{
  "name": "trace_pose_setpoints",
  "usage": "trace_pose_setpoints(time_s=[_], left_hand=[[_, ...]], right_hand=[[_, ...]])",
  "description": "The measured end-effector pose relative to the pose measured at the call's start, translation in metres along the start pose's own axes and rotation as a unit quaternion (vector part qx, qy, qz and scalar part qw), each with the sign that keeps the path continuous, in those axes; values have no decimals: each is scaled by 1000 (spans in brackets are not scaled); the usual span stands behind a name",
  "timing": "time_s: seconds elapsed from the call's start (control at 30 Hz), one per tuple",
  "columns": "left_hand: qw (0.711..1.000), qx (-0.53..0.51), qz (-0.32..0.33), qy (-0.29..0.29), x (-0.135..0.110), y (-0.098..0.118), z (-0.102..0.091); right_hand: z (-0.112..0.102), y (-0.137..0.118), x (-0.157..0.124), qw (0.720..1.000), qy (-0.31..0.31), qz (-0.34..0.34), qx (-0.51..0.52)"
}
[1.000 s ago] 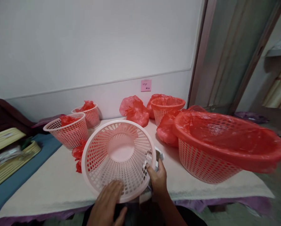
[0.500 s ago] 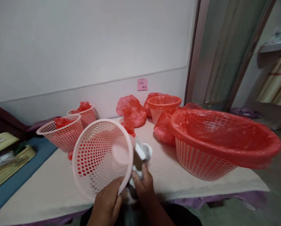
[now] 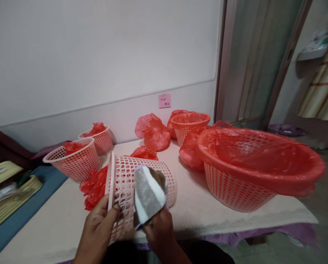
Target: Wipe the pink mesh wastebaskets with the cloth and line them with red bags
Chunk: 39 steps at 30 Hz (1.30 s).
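Observation:
A pale pink perforated plastic basket (image 3: pixel 125 167) lies tipped on its side over the white cloth, its mouth facing left. My left hand (image 3: pixel 98 227) grips the basket's rim, thumb on the outer wall. My right hand (image 3: pixel 160 229) is closed around a grey-and-white striped cloth (image 3: pixel 150 190), which lies against the outside of the basket. A crumpled red plastic bag (image 3: pixel 96 187) is just left of the basket's mouth, and another red bag (image 3: pixel 144 152) shows behind it. The fingertips of my right hand are partly hidden by the cloth.
Two small pink baskets (image 3: pixel 76 157) with red bags stand at the left. A large red-lined basket (image 3: pixel 238 187) is at the right, with a smaller lined one (image 3: pixel 190 123) behind. Tied red bags (image 3: pixel 155 134) sit near the wall. A bamboo tray (image 3: pixel 15 198) lies far left.
The basket has turned so its mouth faces left and its side faces me. My left hand has moved left with the rim. The striped cloth is now on the basket's near outer side.

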State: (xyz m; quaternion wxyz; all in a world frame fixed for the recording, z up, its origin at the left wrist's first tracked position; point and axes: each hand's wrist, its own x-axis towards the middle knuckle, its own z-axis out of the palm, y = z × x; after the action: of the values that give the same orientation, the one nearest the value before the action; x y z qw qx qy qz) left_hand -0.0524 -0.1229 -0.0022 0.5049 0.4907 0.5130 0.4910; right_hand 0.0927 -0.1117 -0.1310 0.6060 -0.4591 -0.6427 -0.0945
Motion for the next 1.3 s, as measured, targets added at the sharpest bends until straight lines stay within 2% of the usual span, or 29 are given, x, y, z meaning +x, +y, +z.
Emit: trace_pose_setpoints(time_s=[0.07,0.17,0.23,0.27,0.33,0.4,0.5,0.57,0.67,0.7,0.8,0.9,1.0,1.07,1.13,1.17,1.23,1.3], left_hand=[[1000,21,13,17,1,5,-6],[997,56,32,45,6,9,-16],[996,72,39,37,10,11,-19],[996,78,40,34,12,13,-19],[994,91,45,28,17,18,-15],[992,106,62,18,21,23,-8],[977,175,117,-27,24,21,-6],[954,249,157,-59,21,5,-14],[929,311,174,-96,14,-35,-37],[928,313,173,-105,12,-49,-44],[948,278,146,-57,8,-71,-55],[957,253,138,-20,11,-65,-48],[956,254,144,-33,14,-51,-35],[953,259,153,-45,15,-46,-29],[950,264,161,-49,13,-45,-26],[950,264,160,-46,12,-46,-26],[957,251,142,-42,9,-46,-25],[967,227,114,-34,7,-43,-24]], right_hand=[[-3,22,4,997,31,54,-34],[-9,53,13,977,47,201,-56],[-10,64,16,957,52,278,-60],[-10,64,16,953,51,293,-58],[-6,56,11,962,36,268,-43],[0,42,2,977,15,212,-16],[8,30,-6,989,4,151,6],[10,34,-4,986,7,168,-1],[12,52,5,973,10,229,-21],[12,57,8,968,11,248,-27],[15,57,12,959,8,282,-39],[16,32,11,971,2,238,-12],[12,2,11,983,-26,166,72],[9,-8,12,978,-40,163,126],[8,-6,14,958,-31,228,174],[8,-2,14,938,-23,275,208],[7,12,15,876,-22,369,310],[4,26,17,796,-18,432,423]])
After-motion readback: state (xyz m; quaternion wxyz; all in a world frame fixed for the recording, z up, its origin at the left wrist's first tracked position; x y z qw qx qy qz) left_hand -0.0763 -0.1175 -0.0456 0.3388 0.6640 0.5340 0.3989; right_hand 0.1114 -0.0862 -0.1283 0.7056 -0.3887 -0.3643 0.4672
